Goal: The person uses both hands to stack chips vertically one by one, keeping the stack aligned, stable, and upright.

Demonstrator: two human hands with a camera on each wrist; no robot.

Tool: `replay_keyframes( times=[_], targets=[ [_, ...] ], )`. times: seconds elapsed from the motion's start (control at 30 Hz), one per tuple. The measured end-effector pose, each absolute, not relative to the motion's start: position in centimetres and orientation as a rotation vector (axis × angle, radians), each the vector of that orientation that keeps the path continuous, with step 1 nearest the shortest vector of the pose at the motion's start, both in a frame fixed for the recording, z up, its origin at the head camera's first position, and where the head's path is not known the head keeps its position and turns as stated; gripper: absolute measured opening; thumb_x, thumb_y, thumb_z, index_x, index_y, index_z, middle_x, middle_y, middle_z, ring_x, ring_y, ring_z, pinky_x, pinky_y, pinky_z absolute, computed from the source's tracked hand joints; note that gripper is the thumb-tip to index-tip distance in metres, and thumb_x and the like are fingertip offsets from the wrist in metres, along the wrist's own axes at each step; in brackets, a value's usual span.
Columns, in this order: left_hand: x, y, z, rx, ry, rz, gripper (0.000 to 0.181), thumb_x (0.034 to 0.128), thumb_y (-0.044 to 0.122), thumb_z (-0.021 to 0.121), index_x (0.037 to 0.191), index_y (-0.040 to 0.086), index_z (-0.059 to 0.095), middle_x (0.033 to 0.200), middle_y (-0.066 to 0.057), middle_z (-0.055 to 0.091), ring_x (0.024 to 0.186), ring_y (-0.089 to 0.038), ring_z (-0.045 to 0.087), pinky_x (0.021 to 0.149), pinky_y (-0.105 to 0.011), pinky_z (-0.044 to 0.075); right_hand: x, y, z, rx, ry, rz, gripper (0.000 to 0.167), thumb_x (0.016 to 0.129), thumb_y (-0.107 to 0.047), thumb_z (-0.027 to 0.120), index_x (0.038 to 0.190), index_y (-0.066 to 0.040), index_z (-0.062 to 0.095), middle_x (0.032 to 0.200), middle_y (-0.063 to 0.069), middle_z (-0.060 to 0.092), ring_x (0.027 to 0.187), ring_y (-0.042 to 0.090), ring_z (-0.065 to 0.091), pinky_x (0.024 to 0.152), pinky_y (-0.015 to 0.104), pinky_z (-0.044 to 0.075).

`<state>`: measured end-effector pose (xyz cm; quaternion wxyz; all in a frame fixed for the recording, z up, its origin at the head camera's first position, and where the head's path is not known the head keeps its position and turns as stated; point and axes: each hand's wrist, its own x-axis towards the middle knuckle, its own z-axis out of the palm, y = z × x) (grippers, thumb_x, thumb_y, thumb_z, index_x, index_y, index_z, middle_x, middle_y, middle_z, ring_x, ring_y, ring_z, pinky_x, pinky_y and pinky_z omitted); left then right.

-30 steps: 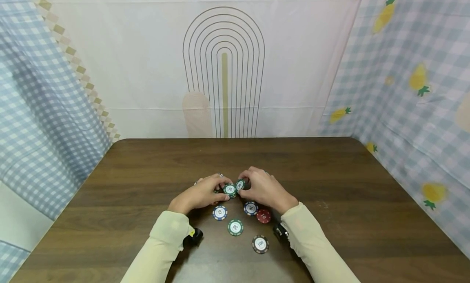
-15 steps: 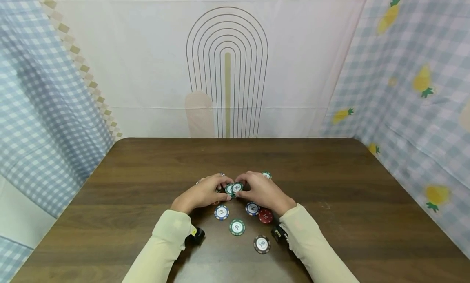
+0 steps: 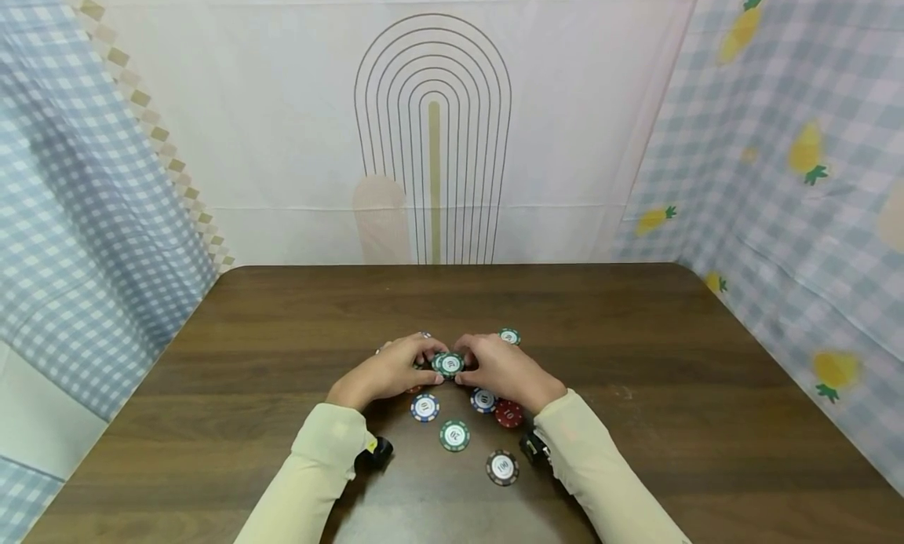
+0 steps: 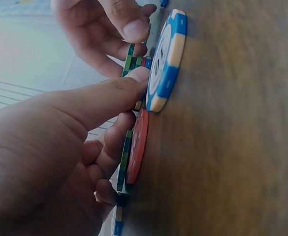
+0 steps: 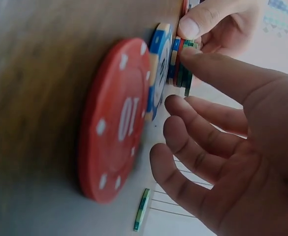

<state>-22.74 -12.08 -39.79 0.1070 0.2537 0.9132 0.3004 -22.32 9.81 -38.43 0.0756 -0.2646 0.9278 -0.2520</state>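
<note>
A small stack of poker chips (image 3: 448, 364) stands between my hands, green chips on top, with red and blue ones lower down in the right wrist view. My left hand (image 3: 387, 369) holds the stack from its left side, its thumb (image 4: 136, 76) against the near edge. Opposite, my right hand (image 3: 510, 366) has thumb and fingertips about the right side of the top green chip (image 5: 187, 83), which sits slightly off line with those below. Part of the stack's far side is hidden by fingers.
Loose on the brown table (image 3: 282, 308) lie blue chips (image 3: 425, 408), a red chip (image 3: 508, 413), a green chip (image 3: 455, 435) and a black chip (image 3: 502, 467). Another green chip (image 3: 509, 336) lies beyond my right hand. Under my left hand are further chips, partly covered.
My right hand has brought a tilted green chip leftward and down onto the stack, where it now lies nearly flat. The left hand has stayed at the stack.
</note>
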Motion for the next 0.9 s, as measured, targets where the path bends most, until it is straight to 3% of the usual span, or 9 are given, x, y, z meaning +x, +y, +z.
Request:
replay_keyframes(
  times=[0.17, 0.73, 0.9],
  targets=[
    [-22.86, -12.08, -39.76, 0.751, 2.683, 0.898, 0.037, 0.0985, 0.025, 0.078, 0.134, 0.017, 0.07, 0.104, 0.006, 0.062, 0.094, -0.012, 0.056, 0.09, -0.043, 0.042, -22.68, 10.1, -38.39, -0.792, 2.738, -0.843, 0.033, 0.093, -0.01, 0.082, 0.121, 0.0, 0.07, 0.083, -0.003, 0.069, 0.071, 0.007, 0.061, 0.07, 0.027, 0.053],
    [-22.96, -12.02, -39.9, 0.758, 2.683, 0.904, 0.037, 0.0976, 0.024, 0.079, 0.132, 0.016, 0.07, 0.102, 0.006, 0.06, 0.091, -0.011, 0.055, 0.089, -0.042, 0.039, -22.84, 10.08, -38.69, -0.783, 2.75, -0.892, 0.017, 0.096, -0.011, 0.079, 0.109, -0.004, 0.073, 0.079, -0.004, 0.066, 0.066, 0.007, 0.059, 0.066, 0.025, 0.051],
    [-22.92, -12.23, -40.22, 0.758, 2.679, 0.941, 0.035, 0.0963, 0.022, 0.08, 0.13, 0.016, 0.071, 0.101, 0.006, 0.061, 0.089, -0.011, 0.057, 0.087, -0.04, 0.045, -23.02, 10.12, -38.97, -0.825, 2.745, -0.896, 0.015, 0.095, -0.012, 0.079, 0.106, -0.004, 0.073, 0.079, -0.003, 0.065, 0.066, 0.006, 0.058, 0.065, 0.025, 0.051]
  ],
)
